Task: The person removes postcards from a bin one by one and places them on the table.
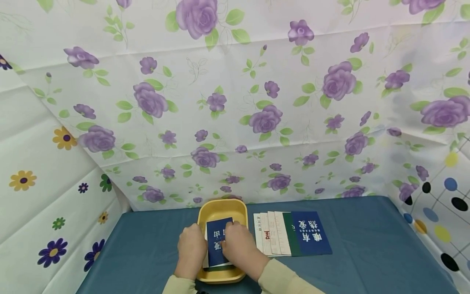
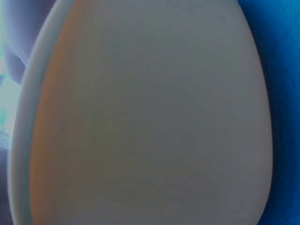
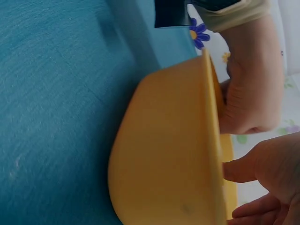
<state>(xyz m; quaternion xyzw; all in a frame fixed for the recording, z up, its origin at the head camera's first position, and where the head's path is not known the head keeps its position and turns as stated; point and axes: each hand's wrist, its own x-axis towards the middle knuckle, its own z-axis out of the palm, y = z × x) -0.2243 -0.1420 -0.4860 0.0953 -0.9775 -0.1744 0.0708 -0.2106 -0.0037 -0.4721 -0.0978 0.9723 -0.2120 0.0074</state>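
A yellow plastic bin [image 1: 220,281] stands on the table, with a stack of printed cards inside. On top lies a dark blue card [image 1: 215,245] with white characters; pale and green edges show beneath it. My right hand [image 1: 240,245] reaches over the right rim and pinches the blue card near its right edge. My left hand [image 1: 192,248] bends over the left rim beside the stack, its fingertips hidden, so I cannot tell whether it grips the cards. The bin's outer wall [image 2: 154,117] fills the left wrist view. In the right wrist view both hands dip past the rim.
Right of the bin, a fanned row of cards [image 1: 282,234] lies on the blue table cover [image 1: 367,241], a dark blue one [image 1: 312,232] at its right end. A flowered sheet [image 1: 235,122] hangs behind, with patterned sheets at both sides.
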